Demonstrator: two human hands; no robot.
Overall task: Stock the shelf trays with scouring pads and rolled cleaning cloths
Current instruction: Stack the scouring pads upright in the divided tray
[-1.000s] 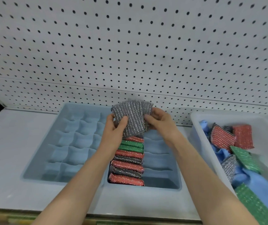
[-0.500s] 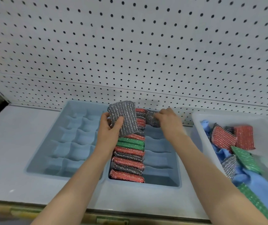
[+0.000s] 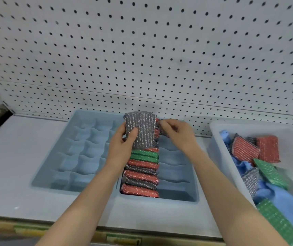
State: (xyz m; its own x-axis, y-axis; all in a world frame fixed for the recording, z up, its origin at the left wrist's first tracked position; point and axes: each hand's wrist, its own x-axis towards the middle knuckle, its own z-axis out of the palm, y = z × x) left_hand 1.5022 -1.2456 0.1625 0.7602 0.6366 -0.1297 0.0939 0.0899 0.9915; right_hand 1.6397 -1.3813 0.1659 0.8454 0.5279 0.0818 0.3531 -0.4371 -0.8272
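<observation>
My left hand [image 3: 122,146] holds a grey glittery scouring pad [image 3: 142,130] upright above the back of the blue shelf tray [image 3: 177,197]. My right hand [image 3: 177,134] pinches another grey pad [image 3: 161,129] at the back of the row; most of that pad is hidden by the fingers. A row of red, grey and green scouring pads [image 3: 142,174] stands on edge in the tray's left column. The column to its right holds nothing.
A second blue tray [image 3: 57,162] with many small cells sits on the left. A white bin [image 3: 218,150] at the right holds loose red, green and grey pads and blue cloths [image 3: 282,197]. White pegboard [image 3: 142,59] rises behind the shelf.
The two grey pads held together a second ago were separated. My right hand lowered one to the back of the row; my left hand keeps the other raised.
</observation>
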